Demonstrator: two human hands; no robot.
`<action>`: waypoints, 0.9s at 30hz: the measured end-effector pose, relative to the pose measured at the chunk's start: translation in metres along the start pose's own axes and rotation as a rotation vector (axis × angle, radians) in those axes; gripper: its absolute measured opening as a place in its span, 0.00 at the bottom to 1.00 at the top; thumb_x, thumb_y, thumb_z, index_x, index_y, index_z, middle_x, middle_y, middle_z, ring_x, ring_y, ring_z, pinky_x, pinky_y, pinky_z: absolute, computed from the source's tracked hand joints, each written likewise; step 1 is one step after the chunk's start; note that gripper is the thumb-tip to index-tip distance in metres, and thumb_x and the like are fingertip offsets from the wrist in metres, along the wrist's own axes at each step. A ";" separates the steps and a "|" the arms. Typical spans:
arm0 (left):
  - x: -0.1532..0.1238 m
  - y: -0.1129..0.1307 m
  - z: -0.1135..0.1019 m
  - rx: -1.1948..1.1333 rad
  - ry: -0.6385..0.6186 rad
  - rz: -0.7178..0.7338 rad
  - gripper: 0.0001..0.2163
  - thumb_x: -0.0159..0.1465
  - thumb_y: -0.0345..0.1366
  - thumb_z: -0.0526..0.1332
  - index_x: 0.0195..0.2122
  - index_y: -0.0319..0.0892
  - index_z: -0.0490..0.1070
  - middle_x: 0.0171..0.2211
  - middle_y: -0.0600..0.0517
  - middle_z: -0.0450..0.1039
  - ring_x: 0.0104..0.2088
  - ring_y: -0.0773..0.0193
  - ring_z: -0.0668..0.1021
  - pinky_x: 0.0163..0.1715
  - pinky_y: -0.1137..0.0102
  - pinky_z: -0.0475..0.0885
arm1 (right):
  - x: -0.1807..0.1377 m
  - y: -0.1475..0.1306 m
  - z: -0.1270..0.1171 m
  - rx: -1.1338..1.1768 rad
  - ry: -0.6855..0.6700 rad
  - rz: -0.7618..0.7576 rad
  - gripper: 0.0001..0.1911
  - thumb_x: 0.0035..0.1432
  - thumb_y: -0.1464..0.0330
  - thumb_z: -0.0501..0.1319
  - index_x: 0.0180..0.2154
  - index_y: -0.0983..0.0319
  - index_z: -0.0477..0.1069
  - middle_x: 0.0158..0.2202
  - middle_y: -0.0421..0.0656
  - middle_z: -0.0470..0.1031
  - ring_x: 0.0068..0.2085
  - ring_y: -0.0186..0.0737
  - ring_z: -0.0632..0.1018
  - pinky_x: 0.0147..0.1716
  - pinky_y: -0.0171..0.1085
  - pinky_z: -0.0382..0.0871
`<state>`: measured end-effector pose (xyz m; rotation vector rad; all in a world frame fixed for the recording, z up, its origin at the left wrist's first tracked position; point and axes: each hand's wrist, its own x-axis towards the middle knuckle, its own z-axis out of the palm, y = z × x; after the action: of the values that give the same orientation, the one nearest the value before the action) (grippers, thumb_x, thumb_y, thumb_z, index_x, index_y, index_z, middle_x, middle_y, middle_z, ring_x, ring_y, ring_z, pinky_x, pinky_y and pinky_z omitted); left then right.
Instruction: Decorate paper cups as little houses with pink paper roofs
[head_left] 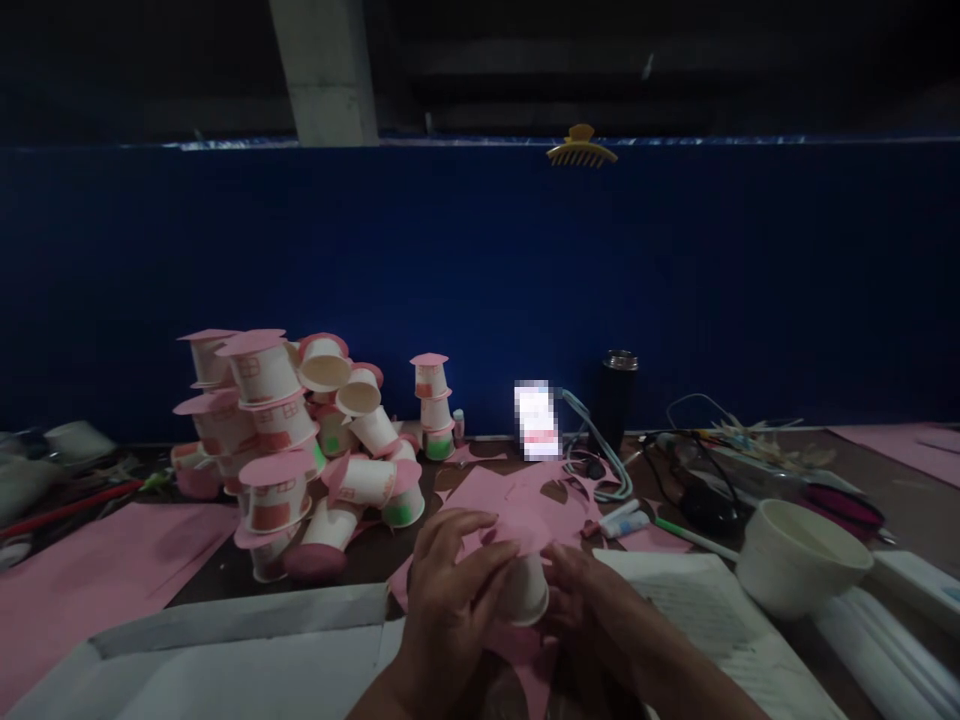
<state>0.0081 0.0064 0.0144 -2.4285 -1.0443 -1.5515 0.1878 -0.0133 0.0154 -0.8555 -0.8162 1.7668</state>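
Observation:
Between my two hands is a white paper cup (523,592), bottom up, with a pink paper disc (523,530) on its top. My left hand (454,590) grips the cup and disc from the left, its fingers curled over the disc's edge. From the right, my right hand (592,590) holds the cup's side, with fingertips at the disc's rim. Under them lie cut pink paper sheets (480,492) with round holes. To the left stands a pile of similar cups (274,495) with pink discs, some bearing drawn windows and doors.
A white box (247,640) lies in front on the left. A printed booklet (705,600), a larger white cup (799,555) and glue sticks (624,522) are on the right. Behind stand a lit phone (538,420), a black bottle (613,400) and a blue partition (375,240).

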 end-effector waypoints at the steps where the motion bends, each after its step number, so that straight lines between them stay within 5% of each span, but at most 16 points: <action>1: 0.001 -0.001 0.000 -0.001 0.016 -0.018 0.12 0.60 0.28 0.62 0.43 0.49 0.75 0.44 0.49 0.69 0.48 0.58 0.68 0.48 0.62 0.67 | 0.000 0.002 -0.002 -0.020 0.020 0.000 0.27 0.45 0.56 0.70 0.45 0.63 0.71 0.37 0.47 0.79 0.37 0.45 0.81 0.36 0.39 0.72; 8: 0.002 -0.008 0.004 -0.123 -0.013 -0.285 0.07 0.63 0.36 0.60 0.40 0.48 0.77 0.33 0.51 0.71 0.38 0.62 0.72 0.39 0.67 0.69 | -0.007 0.003 -0.002 -0.229 0.074 -0.004 0.47 0.34 0.63 0.75 0.57 0.59 0.62 0.57 0.51 0.68 0.48 0.51 0.77 0.43 0.44 0.71; 16: 0.000 -0.002 0.007 -0.154 -0.057 -0.308 0.07 0.63 0.37 0.59 0.38 0.49 0.77 0.33 0.51 0.72 0.38 0.61 0.72 0.39 0.66 0.71 | -0.001 0.006 0.002 -0.544 0.046 -0.023 0.39 0.42 0.57 0.70 0.55 0.62 0.66 0.44 0.48 0.77 0.44 0.49 0.78 0.41 0.41 0.71; 22: 0.002 -0.002 0.006 -0.186 -0.064 -0.366 0.07 0.63 0.38 0.59 0.34 0.47 0.77 0.32 0.51 0.72 0.36 0.62 0.73 0.40 0.66 0.71 | 0.000 0.003 0.000 -0.777 0.080 -0.044 0.25 0.47 0.62 0.66 0.48 0.61 0.72 0.43 0.44 0.79 0.43 0.47 0.78 0.40 0.39 0.71; 27: 0.006 -0.002 0.003 -0.229 -0.081 -0.460 0.08 0.63 0.40 0.59 0.33 0.46 0.78 0.31 0.52 0.73 0.36 0.62 0.74 0.39 0.67 0.69 | 0.000 0.003 0.002 -0.822 0.097 -0.047 0.24 0.48 0.64 0.65 0.49 0.63 0.71 0.43 0.44 0.79 0.43 0.48 0.78 0.40 0.40 0.71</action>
<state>0.0109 0.0123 0.0174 -2.5401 -1.6160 -1.7979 0.1848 -0.0146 0.0135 -1.4141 -1.5170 1.3107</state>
